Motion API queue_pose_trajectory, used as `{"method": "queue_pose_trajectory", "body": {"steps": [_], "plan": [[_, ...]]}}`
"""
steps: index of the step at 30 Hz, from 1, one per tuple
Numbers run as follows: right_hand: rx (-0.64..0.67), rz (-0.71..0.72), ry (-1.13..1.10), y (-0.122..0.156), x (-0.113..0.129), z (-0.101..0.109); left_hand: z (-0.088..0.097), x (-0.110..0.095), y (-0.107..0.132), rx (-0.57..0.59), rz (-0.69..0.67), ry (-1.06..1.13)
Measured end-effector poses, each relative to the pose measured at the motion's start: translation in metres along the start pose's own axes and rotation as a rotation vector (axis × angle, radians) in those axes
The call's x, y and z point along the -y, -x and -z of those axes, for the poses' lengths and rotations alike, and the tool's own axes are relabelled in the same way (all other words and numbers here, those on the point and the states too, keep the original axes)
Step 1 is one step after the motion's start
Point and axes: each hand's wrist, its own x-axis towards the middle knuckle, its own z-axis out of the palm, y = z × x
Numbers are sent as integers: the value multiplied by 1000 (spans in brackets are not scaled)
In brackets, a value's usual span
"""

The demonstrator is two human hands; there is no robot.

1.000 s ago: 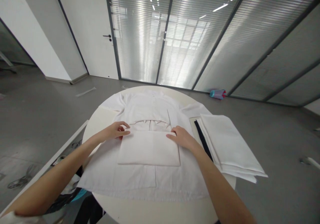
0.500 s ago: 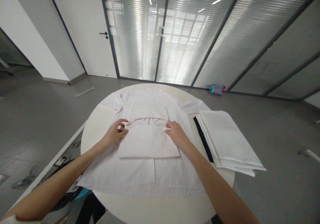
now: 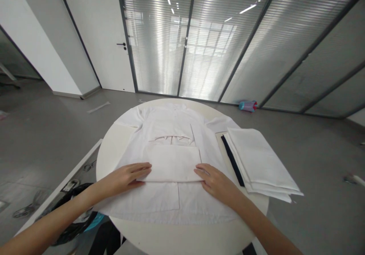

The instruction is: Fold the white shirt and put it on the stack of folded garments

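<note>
A white shirt point(image 3: 159, 198) lies spread flat over a round white table point(image 3: 182, 239). On top of it sits a folded white cloth point(image 3: 171, 163), a neat rectangle. My left hand point(image 3: 125, 176) lies flat at the rectangle's near left corner, fingertips touching its edge. At the near right corner my right hand point(image 3: 218, 182) rests the same way, fingers slightly spread. Neither hand grips anything.
A stack of folded white cloths point(image 3: 259, 163) with a dark strip point(image 3: 231, 160) along its left side lies on the table's right part. A blue and pink bottle point(image 3: 247, 105) lies on the grey floor by the glass wall. A white board and dark items are at lower left.
Both hands slid from the far corners of the folded rectangle back to its near corners. The rectangle looks slightly narrower and sits a little farther up the shirt.
</note>
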Motion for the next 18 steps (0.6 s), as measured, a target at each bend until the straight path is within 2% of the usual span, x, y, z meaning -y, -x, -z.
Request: {"method": "queue_pose_trajectory", "body": {"steps": [5,7,9,11,14,16,18], "plan": [[-61,-1,112,-2,1,-1,1,-1,4,-131,-74,-117],[-64,-19,72,-10,-1,9,10,-3,0,-181,-108,-137],[-88,-79,-13,-27,-10,25,26,0,-11,-244,-65,-106],[-124,-176,-137,-57,-29,44,45,12,-31,-351,77,-15],[-118,-391,-349,-118,-71,63,67,51,-78,-522,354,256],[-76,-573,-496,-161,-98,59,69,86,-116,-564,493,473],[-83,-775,-565,-193,-118,41,59,119,-150,-572,722,622]]}}
